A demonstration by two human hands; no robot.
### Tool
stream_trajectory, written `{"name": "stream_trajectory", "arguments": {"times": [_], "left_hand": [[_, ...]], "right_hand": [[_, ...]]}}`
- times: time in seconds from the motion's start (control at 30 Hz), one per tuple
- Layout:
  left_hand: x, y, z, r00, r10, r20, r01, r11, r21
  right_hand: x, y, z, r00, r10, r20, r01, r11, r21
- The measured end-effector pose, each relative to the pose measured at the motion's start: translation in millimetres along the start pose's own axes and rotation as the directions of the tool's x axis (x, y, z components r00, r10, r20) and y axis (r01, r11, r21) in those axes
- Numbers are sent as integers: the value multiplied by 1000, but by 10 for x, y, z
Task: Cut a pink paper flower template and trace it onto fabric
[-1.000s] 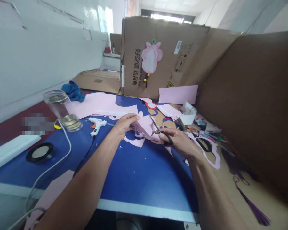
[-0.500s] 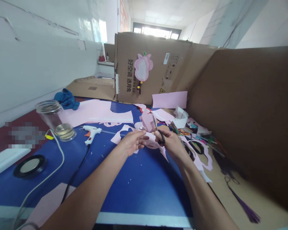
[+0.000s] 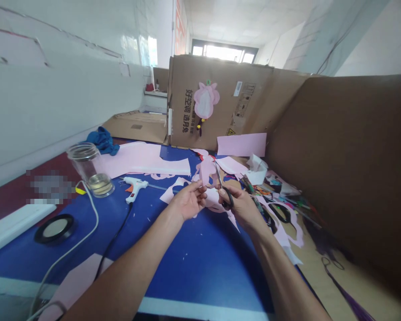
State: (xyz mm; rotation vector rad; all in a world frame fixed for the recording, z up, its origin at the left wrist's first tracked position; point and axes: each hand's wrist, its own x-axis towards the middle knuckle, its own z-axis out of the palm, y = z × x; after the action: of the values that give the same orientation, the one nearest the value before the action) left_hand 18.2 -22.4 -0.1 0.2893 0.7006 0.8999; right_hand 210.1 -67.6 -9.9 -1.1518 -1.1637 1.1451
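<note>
My right hand (image 3: 239, 204) is closed around the black handles of a pair of scissors (image 3: 227, 196), whose blades point up and away from me. My left hand (image 3: 191, 199), palm turned up, pinches the lower edge of a piece of pink paper (image 3: 207, 169) with its thumb and fingers. The scissor blades lie against the right side of that paper; whether they are cutting into it I cannot tell. Beneath both hands lie pink paper offcuts (image 3: 173, 188) on the blue table (image 3: 200, 263).
A white glue gun (image 3: 133, 187), a glass jar (image 3: 90, 167) and a black tape roll (image 3: 55, 228) are on the left. Large pink sheets (image 3: 143, 158) lie behind. Cardboard walls (image 3: 287, 111) stand at the back and right. Scraps and pens clutter the right side.
My left hand has turned its palm further upward, with its fingers on the pink paper. The scissors stay in my right hand beside the paper. The whole view has shifted slightly.
</note>
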Motion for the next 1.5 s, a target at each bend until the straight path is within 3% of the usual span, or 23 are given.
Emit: {"name": "stream_trajectory", "arguments": {"times": [0.4,0.67,1.07,1.5], "left_hand": [[-84,22,96,994,100,45,-87,972,-220],[-130,34,140,991,136,-14,-135,959,-248],[-103,-16,188,958,243,-154,-280,912,-299],[-102,-57,218,943,291,-164,-328,899,-289]], "right_hand": [[-55,-8,166,1000,14,24,-15,1000,21],[-70,-27,238,998,41,56,-41,999,2],[-55,126,243,990,13,141,-14,1000,1],[-43,192,238,985,13,171,-20,999,39]]}}
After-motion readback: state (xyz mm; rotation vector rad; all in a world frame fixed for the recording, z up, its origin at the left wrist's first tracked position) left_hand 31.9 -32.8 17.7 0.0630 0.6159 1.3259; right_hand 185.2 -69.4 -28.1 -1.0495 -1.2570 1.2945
